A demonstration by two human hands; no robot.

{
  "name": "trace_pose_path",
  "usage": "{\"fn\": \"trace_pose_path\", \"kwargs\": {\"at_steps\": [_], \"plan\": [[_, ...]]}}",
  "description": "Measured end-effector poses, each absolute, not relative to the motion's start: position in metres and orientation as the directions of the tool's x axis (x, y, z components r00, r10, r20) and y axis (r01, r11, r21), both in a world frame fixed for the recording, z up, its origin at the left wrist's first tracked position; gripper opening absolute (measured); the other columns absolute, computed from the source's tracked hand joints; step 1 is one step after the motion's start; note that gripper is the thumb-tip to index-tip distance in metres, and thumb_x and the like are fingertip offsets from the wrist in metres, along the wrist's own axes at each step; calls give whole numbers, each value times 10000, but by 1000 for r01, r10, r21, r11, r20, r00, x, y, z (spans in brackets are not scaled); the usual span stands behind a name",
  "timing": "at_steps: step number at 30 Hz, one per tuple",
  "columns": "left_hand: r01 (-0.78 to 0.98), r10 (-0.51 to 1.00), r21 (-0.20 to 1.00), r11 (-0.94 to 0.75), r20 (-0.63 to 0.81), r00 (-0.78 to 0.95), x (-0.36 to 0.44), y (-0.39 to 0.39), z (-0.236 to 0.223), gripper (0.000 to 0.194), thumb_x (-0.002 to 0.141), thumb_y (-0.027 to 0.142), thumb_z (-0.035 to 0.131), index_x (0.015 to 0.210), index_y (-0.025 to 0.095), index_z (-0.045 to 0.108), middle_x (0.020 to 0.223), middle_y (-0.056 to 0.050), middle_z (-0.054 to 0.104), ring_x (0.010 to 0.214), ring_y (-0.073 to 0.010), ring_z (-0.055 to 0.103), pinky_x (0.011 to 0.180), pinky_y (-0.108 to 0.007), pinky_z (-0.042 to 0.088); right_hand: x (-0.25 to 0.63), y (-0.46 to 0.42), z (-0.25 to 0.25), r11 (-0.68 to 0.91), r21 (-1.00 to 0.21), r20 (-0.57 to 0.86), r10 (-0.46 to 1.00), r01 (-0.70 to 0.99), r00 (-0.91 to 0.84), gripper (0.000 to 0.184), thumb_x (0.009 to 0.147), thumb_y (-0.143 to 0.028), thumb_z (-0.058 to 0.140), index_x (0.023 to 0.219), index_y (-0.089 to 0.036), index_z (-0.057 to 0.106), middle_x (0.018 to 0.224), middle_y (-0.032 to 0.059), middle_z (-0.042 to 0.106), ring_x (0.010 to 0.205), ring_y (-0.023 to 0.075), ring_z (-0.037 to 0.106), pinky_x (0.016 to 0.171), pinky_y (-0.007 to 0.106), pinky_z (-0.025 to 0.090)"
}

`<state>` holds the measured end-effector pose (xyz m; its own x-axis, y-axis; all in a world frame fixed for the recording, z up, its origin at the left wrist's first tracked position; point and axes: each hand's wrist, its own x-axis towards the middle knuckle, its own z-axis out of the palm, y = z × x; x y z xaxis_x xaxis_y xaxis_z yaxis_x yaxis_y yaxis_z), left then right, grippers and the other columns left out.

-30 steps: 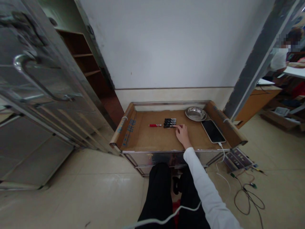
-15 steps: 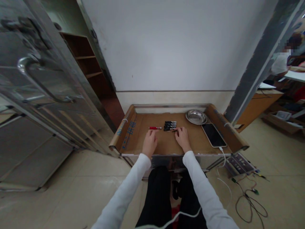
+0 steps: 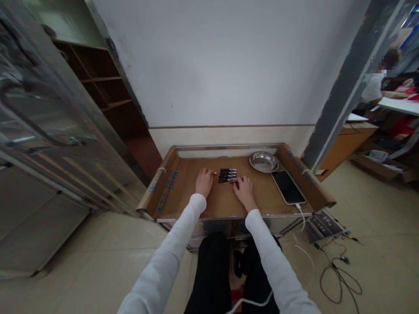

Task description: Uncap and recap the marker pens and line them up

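Observation:
Several black markers [image 3: 227,175] lie in a neat stack of rows on the brown cardboard surface [image 3: 186,192]. To their left, my left hand [image 3: 204,181] is closed over the red marker [image 3: 214,173]; only its pale end pokes out past the fingers, the rest being covered. My right hand [image 3: 243,190] rests just right of the stack, fingers curled, with a small dark thing at the fingertips that is too small to name. Its fingertips are close to the lower right ends of the black markers.
A shiny metal bowl [image 3: 263,162] sits at the back right of the cart. In front of it lies a phone [image 3: 288,186] with a white cable [image 3: 301,217] plugged in. Raised cardboard sides edge the surface. A device [image 3: 324,226] and wires lie on the floor at right.
My left hand has moved forward onto the red marker, which is now mostly hidden. My right hand stays beside the black markers. The whole view has shifted slightly.

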<state>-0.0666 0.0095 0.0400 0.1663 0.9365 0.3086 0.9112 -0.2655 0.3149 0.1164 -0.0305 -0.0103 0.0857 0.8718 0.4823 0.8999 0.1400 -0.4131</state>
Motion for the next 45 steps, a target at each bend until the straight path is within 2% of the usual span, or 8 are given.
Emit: {"fn": "trace_pose_path", "kwargs": {"at_steps": [4, 13, 19, 24, 30, 34, 39, 45], "plan": [[856, 894, 320, -406, 331, 301, -42, -17, 26, 178, 906, 169, 437, 1017, 184, 575, 1041, -82, 569, 986, -196, 550, 902, -315, 429, 116, -29, -10, 121, -410, 461, 883, 904, 91, 161, 875, -230, 463, 931, -218, 614, 971, 100, 558, 943, 249, 479, 822, 380, 373], [848, 909, 367, -382, 314, 274, -27, -15, 15, 137, 919, 204, 449, 966, 179, 575, 989, -73, 572, 977, -196, 542, 895, -325, 430, 118, -28, -10, 153, -400, 433, 900, 903, 40, 211, 920, -270, 426, 963, -239, 630, 987, 90, 576, 940, 244, 486, 795, 363, 376], [790, 883, 405, -461, 299, 361, -29, -15, 17, 112, 910, 193, 485, 958, 177, 585, 979, -56, 587, 939, -177, 556, 866, -301, 434, 119, -29, -8, 187, -421, 416, 910, 888, 5, 236, 927, -276, 427, 985, -246, 654, 965, 80, 584, 945, 234, 486, 799, 346, 365], [828, 885, 344, -443, 316, 342, -29, -15, 16, 127, 915, 258, 496, 941, 207, 610, 987, -47, 610, 988, -198, 543, 887, -345, 395, 118, -31, -5, 204, -426, 390, 921, 881, -24, 222, 911, -311, 480, 1009, -245, 668, 993, 77, 581, 958, 228, 485, 822, 335, 362], [816, 856, 327, -476, 387, 343, -28, -18, 16, 225, 937, 230, 436, 1114, 240, 575, 1148, -40, 615, 1093, -181, 516, 922, -333, 350, 120, -29, -6, 180, -461, 444, 895, 869, 50, 223, 915, -307, 475, 974, -219, 672, 949, 79, 578, 929, 226, 485, 829, 335, 366], [826, 864, 317, -465, 365, 347, -28, -18, 15, 312, 922, 234, 470, 1227, 253, 531, 1190, -49, 594, 1118, -199, 493, 933, -353, 342, 123, -31, -2, 138, -491, 485, 863, 860, 138, 237, 922, -303, 459, 967, -207, 671, 929, 82, 570, 902, 221, 477, 828, 329, 360], [861, 898, 314, -399, 322, 299, -28, -19, 15, 209, 908, 355, 507, 1039, 245, 627, 1117, -63, 571, 1099, -234, 469, 905, -375, 350, 124, -38, 2, 84, -491, 496, 845, 867, 200, 278, 935, -292, 418, 979, -200, 676, 928, 96, 572, 892, 222, 476, 818, 336, 361], [808, 870, 357, -469, 348, 350, -28, -19, 18, 179, 936, 302, 467, 1037, 211, 582, 1061, -41, 621, 1023, -185, 549, 908, -333, 370, 122, -40, 4, 117, -480, 504, 848, 869, 165, 302, 933, -289, 399, 988, -196, 681, 937, 110, 598, 905, 234, 506, 825, 355, 394]]}}
